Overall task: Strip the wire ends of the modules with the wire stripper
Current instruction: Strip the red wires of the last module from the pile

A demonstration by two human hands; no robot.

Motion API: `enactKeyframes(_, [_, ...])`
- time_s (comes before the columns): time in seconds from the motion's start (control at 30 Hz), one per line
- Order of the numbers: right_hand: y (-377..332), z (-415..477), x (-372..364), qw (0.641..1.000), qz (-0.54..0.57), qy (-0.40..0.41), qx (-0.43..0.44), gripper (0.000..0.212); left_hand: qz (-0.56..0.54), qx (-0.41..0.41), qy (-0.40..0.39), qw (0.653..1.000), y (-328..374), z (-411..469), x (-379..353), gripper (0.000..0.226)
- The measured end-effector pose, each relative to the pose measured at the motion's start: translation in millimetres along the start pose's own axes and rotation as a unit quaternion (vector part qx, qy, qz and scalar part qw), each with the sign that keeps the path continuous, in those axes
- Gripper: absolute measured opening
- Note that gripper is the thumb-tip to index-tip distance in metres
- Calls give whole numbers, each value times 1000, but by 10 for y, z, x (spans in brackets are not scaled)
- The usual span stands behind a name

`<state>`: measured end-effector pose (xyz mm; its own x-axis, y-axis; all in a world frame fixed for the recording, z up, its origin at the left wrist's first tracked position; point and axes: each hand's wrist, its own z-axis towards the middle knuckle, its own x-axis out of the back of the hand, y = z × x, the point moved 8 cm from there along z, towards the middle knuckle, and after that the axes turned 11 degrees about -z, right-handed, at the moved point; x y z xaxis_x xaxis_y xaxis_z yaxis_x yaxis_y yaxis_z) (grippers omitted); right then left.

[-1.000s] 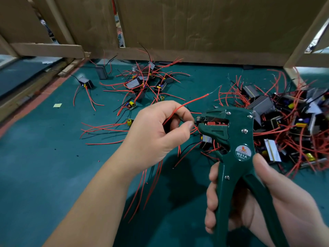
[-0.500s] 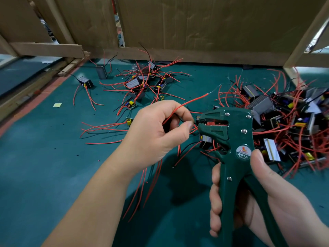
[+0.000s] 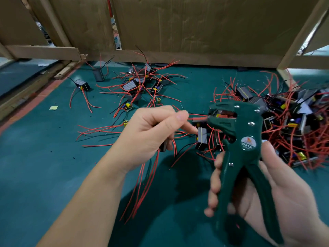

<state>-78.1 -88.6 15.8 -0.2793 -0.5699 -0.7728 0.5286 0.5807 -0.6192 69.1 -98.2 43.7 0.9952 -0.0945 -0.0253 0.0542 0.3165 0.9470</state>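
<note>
My left hand [image 3: 151, 131] grips a small dark module [image 3: 162, 146] and pinches its red wire [image 3: 197, 118] between thumb and forefinger. That wire runs level to the right into the jaws of the green wire stripper [image 3: 236, 138]. My right hand [image 3: 267, 189] grips the stripper's two handles, fingers curled round the left one. More red wires from the held module hang down below my left hand. A heap of modules [image 3: 292, 125] with red wires lies at the right. A looser group of modules [image 3: 140, 86] lies at the back centre.
The work surface is a teal mat [image 3: 44, 166]. Cardboard walls [image 3: 178, 24] on wooden rails close the back and sides. A lone module [image 3: 82, 84] and a yellow scrap [image 3: 53, 107] lie at the left. Another module [image 3: 202, 138] sits just below the stripper's jaws.
The red wire that pointed up and to the right over my left hand now lies level, its end inside the stripper's jaws. My left thumb has straightened along it.
</note>
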Motion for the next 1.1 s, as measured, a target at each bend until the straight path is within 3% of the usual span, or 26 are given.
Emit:
enactKeyframes(0.07, [287, -51, 136, 997, 46, 24, -55, 62, 27, -9, 1, 1000, 24, 3, 31, 28])
enactKeyframes(0.17, [284, -162, 247, 996, 75, 39, -5, 60, 28, -8, 23, 999, -13, 14, 101, 23])
enactKeyframes(0.23, [323, -208, 309, 995, 39, 85, -27, 62, 21, -6, 37, 999, -34, 17, 132, 19])
enactKeyframes(0.4, [409, -198, 308, 995, 8, 48, -85, 61, 19, -11, 44, 999, -34, 19, 155, 15])
enactKeyframes(0.53, [488, -208, 220, 992, -37, 25, -122, 58, 90, -26, 26, 995, -2, 23, 138, 14])
enactKeyframes(1.0, [426, -170, 25, 992, 3, 46, -116, 56, 160, -49, 40, 985, -37, 31, 137, 32])
enactKeyframes(1.1, [445, -180, 62, 992, -17, 47, -116, 56, 123, -24, 58, 990, -72, 29, 166, 31])
